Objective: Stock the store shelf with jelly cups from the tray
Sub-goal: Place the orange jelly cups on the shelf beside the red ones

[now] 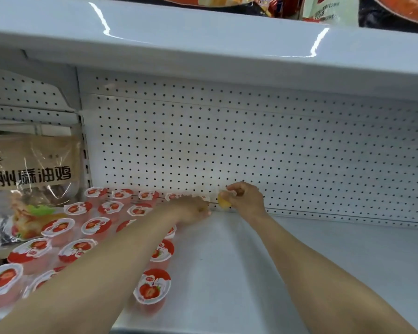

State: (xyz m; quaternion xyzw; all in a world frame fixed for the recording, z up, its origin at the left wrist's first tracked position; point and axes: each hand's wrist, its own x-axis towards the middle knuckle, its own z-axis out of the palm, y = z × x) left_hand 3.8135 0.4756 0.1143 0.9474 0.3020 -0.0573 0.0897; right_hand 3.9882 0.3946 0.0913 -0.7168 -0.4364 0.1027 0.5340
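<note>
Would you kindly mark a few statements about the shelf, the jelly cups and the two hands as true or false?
1. The strawberry jelly cups stand on the left part of the shelf. True.
2. The right hand holds a yellow cup near the pegboard back panel. True.
3. The right half of the shelf is packed with cups. False: it is bare.
4. The left hand rests at the front edge of the shelf. False: it reaches to the back row of cups.
5. A bagged food package sits left of the cups. True.
6. The cups lie on their sides. False: they stand upright, lids up.
</note>
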